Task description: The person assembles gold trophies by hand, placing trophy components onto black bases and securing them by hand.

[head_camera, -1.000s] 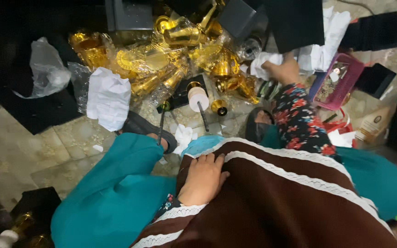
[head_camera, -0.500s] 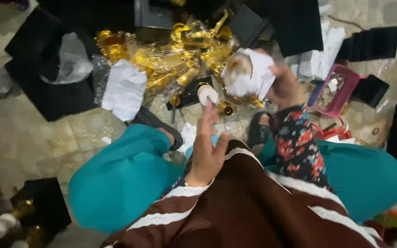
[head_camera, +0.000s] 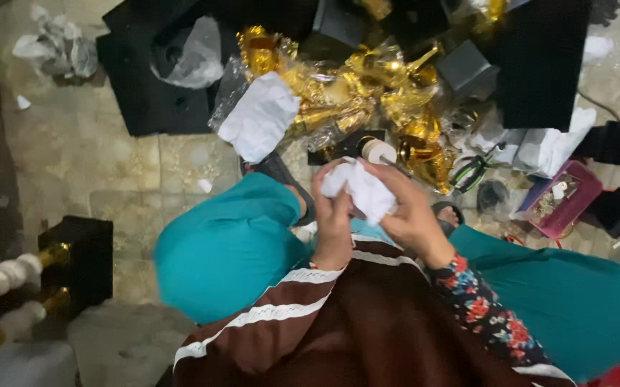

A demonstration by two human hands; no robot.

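**Both hands closed on a wad of white paper**

The person sat on a tiled floor (head_camera: pixel 95 165), knees in teal cloth, a brown striped garment over the lap. Both hands met just above the knees and were clamped together on one crumpled white wad (head_camera: pixel 363 190) — paper or thin wrapping, by the look of it. The left hand (head_camera: pixel 333 215) gripped the wad's left side with the fingers curled up over it. The right hand (head_camera: pixel 410 208), coming out of a flowered sleeve (head_camera: pixel 485 315), covered the wad's right side and top. Whether anything lay inside the wad could not be told; the folds hid it.

Just beyond the hands stood a small white-topped cylinder (head_camera: pixel 378 150), close to the wad but apart from it. Behind it spread a heap of gold pieces (head_camera: pixel 367 93) in clear crinkled film. A second white wad (head_camera: pixel 261 115) lay on the heap's left edge. Black boxes (head_camera: pixel 539 64) ringed the heap, and one black tray (head_camera: pixel 145 93) to the left held a clear bag (head_camera: pixel 191 54).

To the right sat a pink tray (head_camera: pixel 564 201) of small parts, near more white wrapping (head_camera: pixel 550 147). At the far left stood a black box (head_camera: pixel 80 254) with gold-and-white pieces (head_camera: pixel 16 272) beside it — blurred.
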